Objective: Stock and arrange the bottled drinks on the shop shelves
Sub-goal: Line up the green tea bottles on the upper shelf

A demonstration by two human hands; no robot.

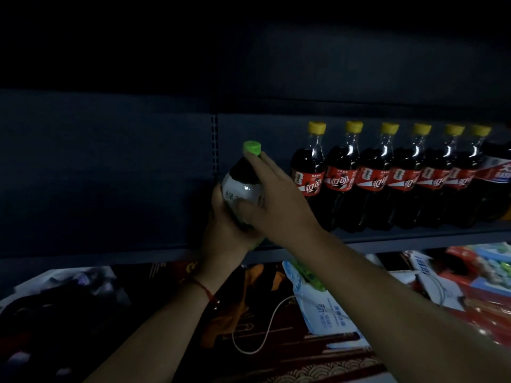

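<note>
A green-capped bottle (244,186) with a pale label stands at the front of the dark shelf (414,239), left of a row of several yellow-capped cola bottles (373,178) with red labels. My left hand (221,233) grips the green-capped bottle's lower body from the left. My right hand (273,200) wraps over its right side, with fingers reaching up to the neck just under the cap.
The shelf's left half (110,189) is dark and bare. Below the shelf lie assorted packets, a white cable (265,327) and blue-and-white packs (326,316). A larger bottle with a blue-white label (497,172) stands at the far right.
</note>
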